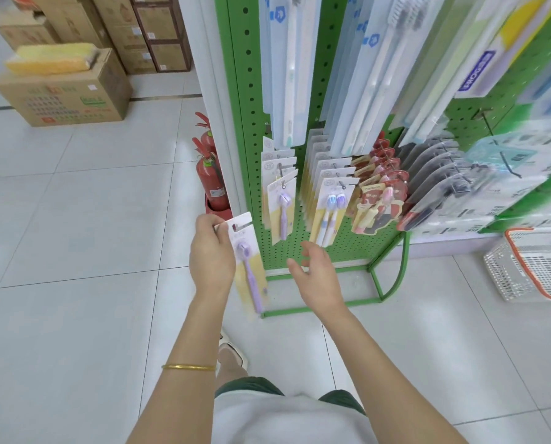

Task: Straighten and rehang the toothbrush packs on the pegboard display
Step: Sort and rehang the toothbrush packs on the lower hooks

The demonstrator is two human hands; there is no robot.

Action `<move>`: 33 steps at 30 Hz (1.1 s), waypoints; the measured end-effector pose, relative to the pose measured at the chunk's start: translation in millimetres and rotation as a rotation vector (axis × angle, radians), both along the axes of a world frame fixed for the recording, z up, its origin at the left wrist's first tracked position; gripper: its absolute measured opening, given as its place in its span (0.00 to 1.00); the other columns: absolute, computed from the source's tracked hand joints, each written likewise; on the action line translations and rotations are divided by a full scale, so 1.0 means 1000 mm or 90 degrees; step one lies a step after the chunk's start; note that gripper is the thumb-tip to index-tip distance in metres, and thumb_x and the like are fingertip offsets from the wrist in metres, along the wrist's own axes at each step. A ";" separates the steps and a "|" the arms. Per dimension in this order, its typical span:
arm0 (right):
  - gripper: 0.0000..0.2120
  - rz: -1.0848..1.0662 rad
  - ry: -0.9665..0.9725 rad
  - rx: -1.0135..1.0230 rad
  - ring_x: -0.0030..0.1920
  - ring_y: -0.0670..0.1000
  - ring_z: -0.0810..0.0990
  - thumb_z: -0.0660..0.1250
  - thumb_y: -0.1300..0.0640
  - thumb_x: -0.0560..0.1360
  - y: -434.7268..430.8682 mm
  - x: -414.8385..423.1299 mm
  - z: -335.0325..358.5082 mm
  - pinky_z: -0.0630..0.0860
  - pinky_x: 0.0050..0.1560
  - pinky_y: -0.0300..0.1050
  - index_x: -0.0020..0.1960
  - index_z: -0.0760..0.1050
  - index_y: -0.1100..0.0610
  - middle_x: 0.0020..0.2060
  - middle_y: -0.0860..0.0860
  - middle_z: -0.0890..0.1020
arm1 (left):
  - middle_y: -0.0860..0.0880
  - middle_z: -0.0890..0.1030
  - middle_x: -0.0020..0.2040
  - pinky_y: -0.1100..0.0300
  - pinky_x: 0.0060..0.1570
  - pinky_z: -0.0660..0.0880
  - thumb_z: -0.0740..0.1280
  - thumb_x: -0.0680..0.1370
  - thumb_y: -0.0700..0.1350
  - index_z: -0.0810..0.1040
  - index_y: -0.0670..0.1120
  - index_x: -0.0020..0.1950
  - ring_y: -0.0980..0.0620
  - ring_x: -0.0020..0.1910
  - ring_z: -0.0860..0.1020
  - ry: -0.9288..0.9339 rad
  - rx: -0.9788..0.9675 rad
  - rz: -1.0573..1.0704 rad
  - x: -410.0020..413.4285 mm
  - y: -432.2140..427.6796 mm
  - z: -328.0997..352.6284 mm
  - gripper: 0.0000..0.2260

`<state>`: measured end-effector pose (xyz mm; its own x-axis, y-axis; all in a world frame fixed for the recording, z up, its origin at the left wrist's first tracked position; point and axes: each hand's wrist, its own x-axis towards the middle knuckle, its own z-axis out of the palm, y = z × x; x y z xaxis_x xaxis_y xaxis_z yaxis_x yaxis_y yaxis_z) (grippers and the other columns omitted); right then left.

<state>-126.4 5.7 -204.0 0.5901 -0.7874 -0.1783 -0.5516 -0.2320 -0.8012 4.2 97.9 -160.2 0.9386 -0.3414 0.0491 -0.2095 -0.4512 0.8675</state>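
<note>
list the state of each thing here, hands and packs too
purple toothbrush pack, off the peg, held by its top
left hand, grips the purple toothbrush pack
right hand, open, holds nothing
hanging purple packs, on their peg
twin-brush packs, on their peg
fire extinguisher, upright on the floor
basket, on the floor

Glossy plastic-fronted card pack (pixel 247 254); matt perforated metal pegboard (pixel 251 100); glossy floor tiles (pixel 75 251).

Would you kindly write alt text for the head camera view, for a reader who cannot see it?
The left hand grips a carded purple toothbrush pack by its top edge, off the green metal pegboard, while the right hand hovers open near it. More toothbrush packs hang on its hooks.
</note>
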 end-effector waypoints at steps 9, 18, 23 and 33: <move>0.11 -0.016 -0.136 0.083 0.34 0.43 0.68 0.61 0.60 0.78 0.000 -0.072 0.032 0.66 0.35 0.33 0.42 0.75 0.67 0.34 0.52 0.74 | 0.50 0.77 0.46 0.58 0.47 0.72 0.59 0.80 0.41 0.72 0.48 0.49 0.51 0.46 0.76 0.161 -0.214 -0.036 -0.077 -0.032 0.018 0.04; 0.10 -0.181 -0.322 0.157 0.37 0.45 0.69 0.63 0.62 0.78 -0.005 -0.107 0.052 0.67 0.38 0.37 0.39 0.73 0.65 0.34 0.51 0.72 | 0.53 0.48 0.78 0.70 0.67 0.56 0.55 0.82 0.50 0.44 0.46 0.78 0.67 0.72 0.53 -0.010 -0.107 -0.253 -0.144 -0.070 0.021 0.29; 0.09 -0.289 -0.383 0.273 0.43 0.47 0.76 0.64 0.60 0.78 -0.016 -0.114 0.053 0.74 0.49 0.40 0.40 0.78 0.54 0.40 0.51 0.79 | 0.48 0.56 0.77 0.53 0.59 0.68 0.57 0.81 0.53 0.41 0.52 0.78 0.49 0.69 0.66 -0.043 0.029 -0.400 -0.164 -0.060 0.019 0.31; 0.08 -0.536 -0.510 0.392 0.30 0.48 0.76 0.62 0.61 0.79 -0.046 -0.124 0.049 0.76 0.32 0.40 0.42 0.74 0.56 0.32 0.51 0.77 | 0.49 0.58 0.73 0.56 0.63 0.68 0.69 0.75 0.55 0.48 0.55 0.76 0.49 0.67 0.68 -0.003 0.183 -0.717 -0.169 -0.038 0.002 0.38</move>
